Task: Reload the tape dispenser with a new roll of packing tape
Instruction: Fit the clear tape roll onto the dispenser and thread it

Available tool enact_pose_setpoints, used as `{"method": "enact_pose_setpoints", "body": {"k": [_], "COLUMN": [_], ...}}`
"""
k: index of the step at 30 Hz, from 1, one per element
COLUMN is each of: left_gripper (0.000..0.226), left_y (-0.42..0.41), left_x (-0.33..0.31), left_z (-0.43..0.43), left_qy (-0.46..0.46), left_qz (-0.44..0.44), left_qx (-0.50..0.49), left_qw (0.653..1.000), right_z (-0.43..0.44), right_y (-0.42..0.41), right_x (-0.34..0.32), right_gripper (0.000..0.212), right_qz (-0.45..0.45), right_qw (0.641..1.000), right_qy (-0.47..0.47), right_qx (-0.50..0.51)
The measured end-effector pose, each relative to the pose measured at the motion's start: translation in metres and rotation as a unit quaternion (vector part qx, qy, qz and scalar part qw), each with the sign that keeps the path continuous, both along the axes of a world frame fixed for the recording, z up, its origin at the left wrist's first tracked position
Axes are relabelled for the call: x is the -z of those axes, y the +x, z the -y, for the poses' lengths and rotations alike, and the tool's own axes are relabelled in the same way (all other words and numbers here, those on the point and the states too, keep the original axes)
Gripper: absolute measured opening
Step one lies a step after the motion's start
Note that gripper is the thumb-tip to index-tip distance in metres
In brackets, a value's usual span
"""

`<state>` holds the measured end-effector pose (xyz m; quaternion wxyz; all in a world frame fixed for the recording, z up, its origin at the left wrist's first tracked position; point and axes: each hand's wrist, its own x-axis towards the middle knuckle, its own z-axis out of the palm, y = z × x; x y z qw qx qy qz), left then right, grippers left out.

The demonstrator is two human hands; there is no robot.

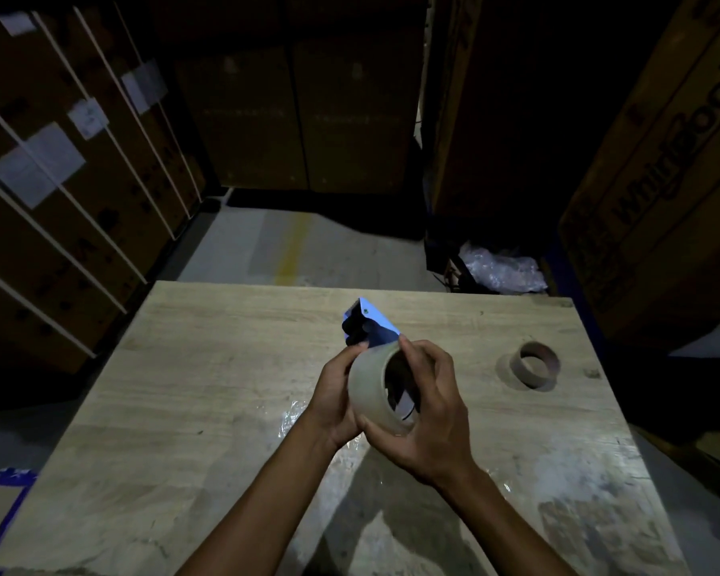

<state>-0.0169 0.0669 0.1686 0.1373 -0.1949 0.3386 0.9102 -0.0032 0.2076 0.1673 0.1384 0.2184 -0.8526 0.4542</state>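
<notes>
A full roll of clear packing tape [368, 384] is held above the middle of the wooden table [208, 392], its hole facing right. My right hand [431, 413] grips it from the right, thumb under the rim and fingers over the top. My left hand [333, 394] holds the blue and black tape dispenser [368, 326], whose front end sticks up beyond the roll; the rest of the dispenser is hidden behind the roll and my fingers. An empty brown cardboard core [535, 365] stands on the table to the right.
Crumpled clear plastic film [292, 417] lies on the table below my hands. Stacked cardboard boxes [59, 193] wall the left, back and right. A clear plastic bag [501, 270] lies on the floor beyond the table's far right corner.
</notes>
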Motion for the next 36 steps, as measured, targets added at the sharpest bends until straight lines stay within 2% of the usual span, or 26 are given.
{"method": "enact_pose_setpoints", "body": {"k": [3,6,8,14,18,26,31,33,36], "left_gripper": [0.035,0.051,0.054,0.045,0.049,0.037,0.029,0.029,0.031], "left_y": [0.001,0.001,0.001,0.003,0.004,0.011,0.017,0.018,0.022], "left_x": [-0.003,-0.003,-0.006,-0.017,-0.02,-0.012,-0.009,-0.007,-0.005], "left_z": [0.003,0.004,0.004,0.013,0.017,0.032,0.039,0.042,0.047], "left_qy": [0.0,0.002,-0.003,-0.045,-0.108,-0.138,-0.145,-0.154,-0.166], "left_qz": [-0.003,-0.011,-0.017,-0.055,-0.082,-0.056,-0.023,-0.009,0.003], "left_qx": [0.0,0.003,0.003,0.021,0.005,0.014,0.03,0.037,0.042], "left_qw": [1.0,1.0,1.0,0.997,0.991,0.989,0.989,0.987,0.985], "right_z": [0.003,0.006,0.009,0.016,0.022,0.023,0.034,0.04,0.05], "right_y": [0.0,0.001,0.002,0.007,0.01,0.005,0.006,0.007,0.01], "right_x": [-0.002,0.0,0.004,0.006,0.007,-0.01,-0.021,-0.022,-0.019], "right_gripper": [0.104,0.102,0.1,0.096,0.096,0.086,0.057,0.043,0.034], "right_qz": [-0.012,-0.009,-0.004,0.023,0.032,0.077,0.073,0.079,0.106], "right_qw": [1.0,1.0,1.0,1.0,0.999,0.994,0.994,0.995,0.994], "right_qy": [-0.005,-0.019,-0.022,-0.006,0.026,0.032,0.047,0.02,-0.018], "right_qx": [-0.006,-0.012,-0.008,0.0,0.0,-0.077,-0.065,-0.05,-0.031]}}
